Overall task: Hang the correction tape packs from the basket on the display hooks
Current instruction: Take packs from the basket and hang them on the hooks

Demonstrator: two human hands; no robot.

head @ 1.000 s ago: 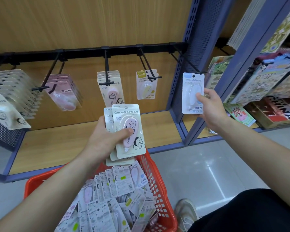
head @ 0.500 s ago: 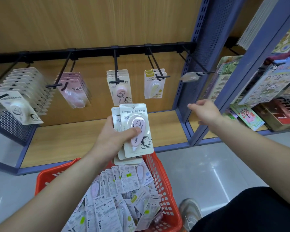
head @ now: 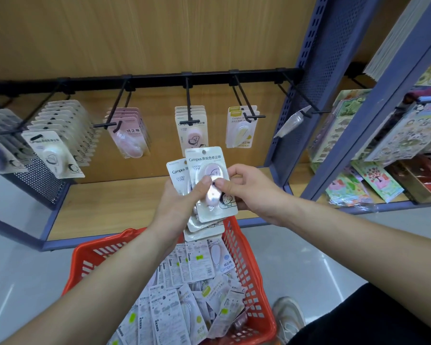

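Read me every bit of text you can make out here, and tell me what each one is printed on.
"Campus 原纸色修正带": front pack of the held stack.
"Campus", "GOOD TIME": pack behind it.
"修正带": pink pack on a hook.
"修正带", "Campus": blue pack in the basket.
All other print is too small or blurred to read.

Bare forearms — black garment over the leg, pale worn sneaker.

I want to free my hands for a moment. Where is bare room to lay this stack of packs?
The wooden shelf board is bare between the black mesh panel and the left hand. The red basket is full; the hung packs at left are crowded.
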